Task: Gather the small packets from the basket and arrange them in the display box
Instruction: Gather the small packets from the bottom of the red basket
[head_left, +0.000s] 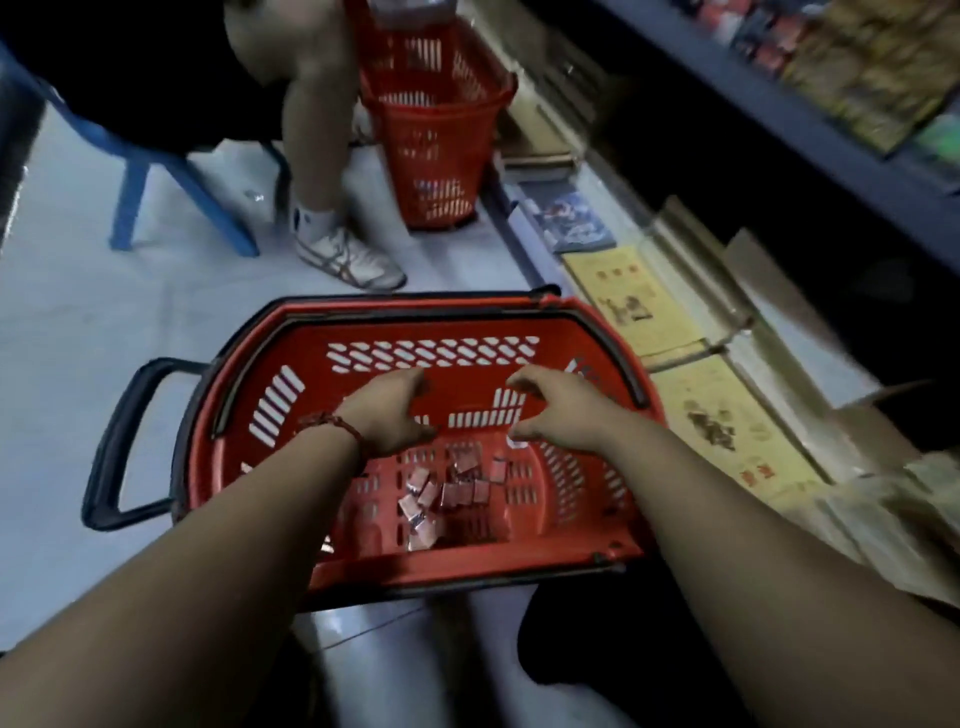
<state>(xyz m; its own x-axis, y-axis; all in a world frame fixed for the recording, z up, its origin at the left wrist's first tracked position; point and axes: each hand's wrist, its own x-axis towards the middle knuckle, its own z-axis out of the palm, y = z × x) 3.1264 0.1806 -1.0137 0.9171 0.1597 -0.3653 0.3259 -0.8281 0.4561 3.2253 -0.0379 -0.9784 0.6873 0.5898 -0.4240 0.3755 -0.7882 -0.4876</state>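
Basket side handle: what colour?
The side handle is black; the basket is red. Head view.

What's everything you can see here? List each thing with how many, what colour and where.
near basket: one, red with dark handles, on the floor
small packets: about a dozen, red and silver, loose on its bottom
far basket: one, red, upright beside the shelf
stool: one, blue, upper left
shoe: one, white, another person's foot, behind near basket
yellow printed packs: two, yellow, along the shelf foot
bracelet: one, red, left wrist
left hand: one, empty, reaching into near basket
right hand: one, empty, beside it
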